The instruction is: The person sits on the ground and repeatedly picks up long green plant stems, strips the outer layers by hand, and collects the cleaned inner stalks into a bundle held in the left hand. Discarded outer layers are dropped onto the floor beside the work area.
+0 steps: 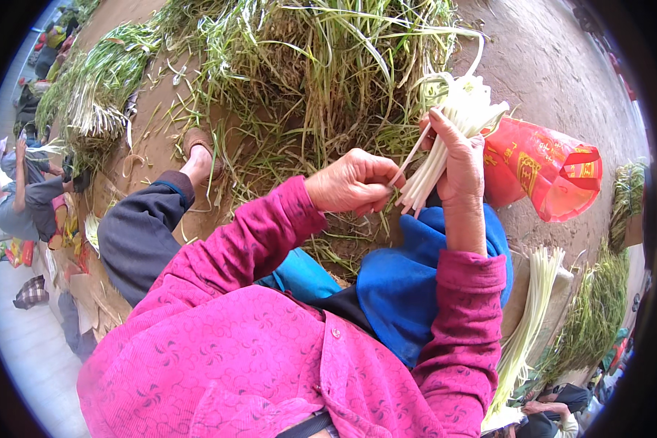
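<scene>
My right hand (461,156) grips a bundle of pale vegetable stalks (430,174), their cut-looking ends pointing down toward my lap. Folded whitish-green leaves (465,97) bunch above the thumb, and one long leaf loops away toward the heap. Between thumb and fingers, my left hand (356,183) pinches the lower end of a single thin stalk (414,150) that runs up to the right thumb. Its other fingers are curled. Below the bundle, a blue cloth (399,295) covers my right knee.
A large heap of green stalks (328,71) lies ahead on the brown ground. At right are a red bag (531,164) and a pile of trimmed pale stalks (528,317). Another leafy bundle (101,93) rests at left, near a seated person (24,197).
</scene>
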Motion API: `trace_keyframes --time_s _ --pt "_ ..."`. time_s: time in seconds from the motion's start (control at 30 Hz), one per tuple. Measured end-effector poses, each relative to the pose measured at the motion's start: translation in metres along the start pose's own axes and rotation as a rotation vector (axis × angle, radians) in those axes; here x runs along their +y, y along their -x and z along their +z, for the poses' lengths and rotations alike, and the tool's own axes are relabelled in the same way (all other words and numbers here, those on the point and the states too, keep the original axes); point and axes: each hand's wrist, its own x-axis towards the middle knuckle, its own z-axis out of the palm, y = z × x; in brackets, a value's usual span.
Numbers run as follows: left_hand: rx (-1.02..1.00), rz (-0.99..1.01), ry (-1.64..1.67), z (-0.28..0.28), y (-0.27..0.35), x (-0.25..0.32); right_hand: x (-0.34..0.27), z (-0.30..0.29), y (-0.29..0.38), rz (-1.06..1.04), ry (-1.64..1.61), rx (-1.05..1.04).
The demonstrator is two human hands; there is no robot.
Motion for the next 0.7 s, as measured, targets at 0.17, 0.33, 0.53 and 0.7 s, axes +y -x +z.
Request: trace_keyframes --time_s 0.17,0.33,0.53,0.7 --pt "0.464 -0.168 -0.133 -0.053 -0.058 -0.032 -0.008 -0.006 -0.003 0.025 -0.163 0.031" --pt "0.789 0.078 -0.211 -0.085 -0.138 -0.073 -0.021 -0.008 -0.003 -0.076 -0.196 0.093" --pt "1.118 0.053 -0.496 -0.104 -0.177 -0.09 -0.027 -0.005 -0.002 -0.184 -0.135 0.075" --pt "1.088 0.061 -0.488 -0.104 -0.157 -0.081 -0.017 -0.013 -0.006 0.053 -0.31 0.06"
